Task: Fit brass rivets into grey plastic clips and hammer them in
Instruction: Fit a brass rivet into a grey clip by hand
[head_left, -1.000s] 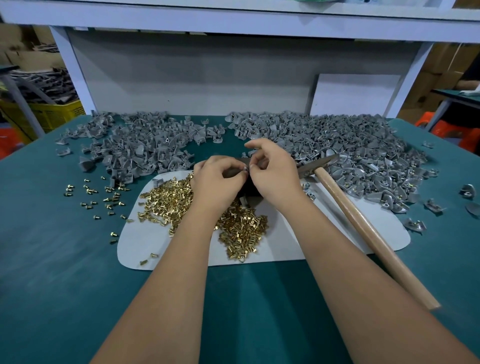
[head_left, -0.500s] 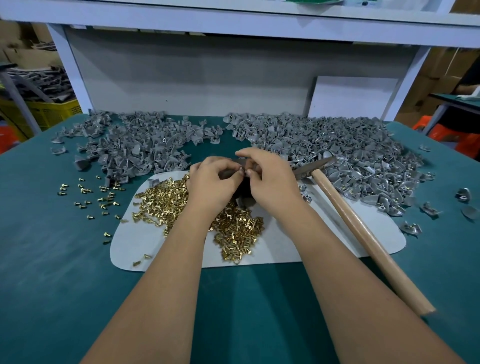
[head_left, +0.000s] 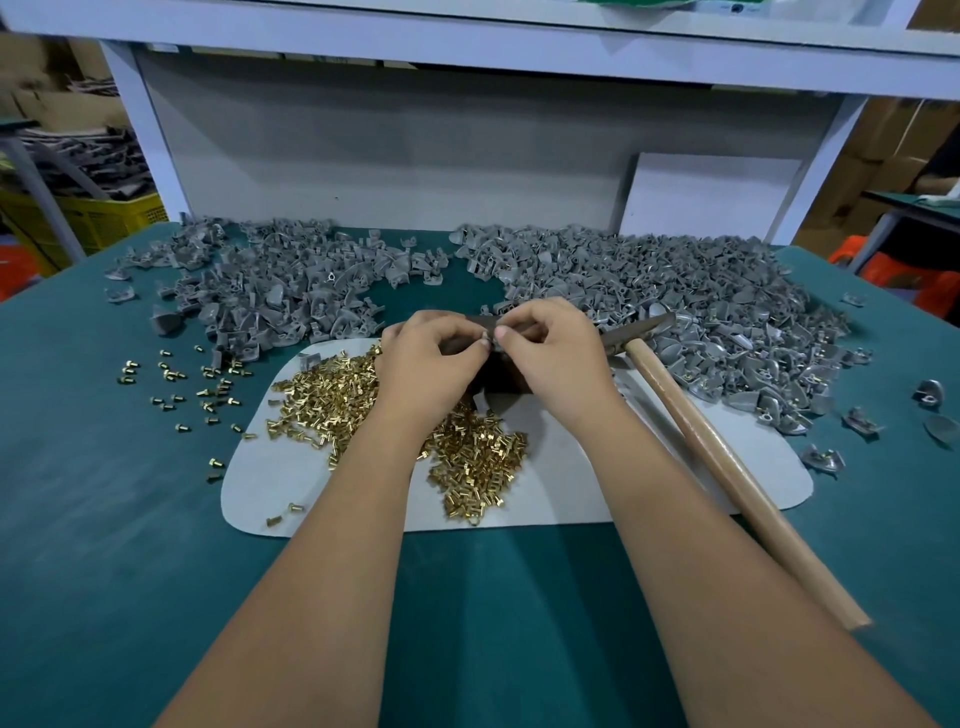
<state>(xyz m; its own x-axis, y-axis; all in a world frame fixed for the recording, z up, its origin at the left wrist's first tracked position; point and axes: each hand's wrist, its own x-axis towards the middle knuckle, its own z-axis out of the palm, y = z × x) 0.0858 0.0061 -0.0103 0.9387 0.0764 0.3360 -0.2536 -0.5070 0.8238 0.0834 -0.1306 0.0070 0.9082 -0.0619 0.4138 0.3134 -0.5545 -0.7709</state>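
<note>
My left hand (head_left: 434, 364) and my right hand (head_left: 553, 353) meet fingertip to fingertip above a dark block (head_left: 501, 376) at the middle of the table. Between the fingertips they pinch a small grey part, mostly hidden; whether a rivet sits in it I cannot tell. A heap of brass rivets (head_left: 467, 457) lies on a white mat (head_left: 597, 483) under my wrists. Grey plastic clips lie in a left pile (head_left: 270, 301) and a bigger right pile (head_left: 701, 312). A hammer (head_left: 727, 467) with a wooden handle lies to the right of my right hand, untouched.
Loose rivets (head_left: 192, 379) are scattered on the green table top (head_left: 93, 493) left of the mat. A few stray clips (head_left: 862, 421) lie at the right edge. A grey back panel and white shelf frame (head_left: 150, 135) close the far side.
Both hands stay together over the block; their fingertips have shifted only slightly. The view has tilted a little.
</note>
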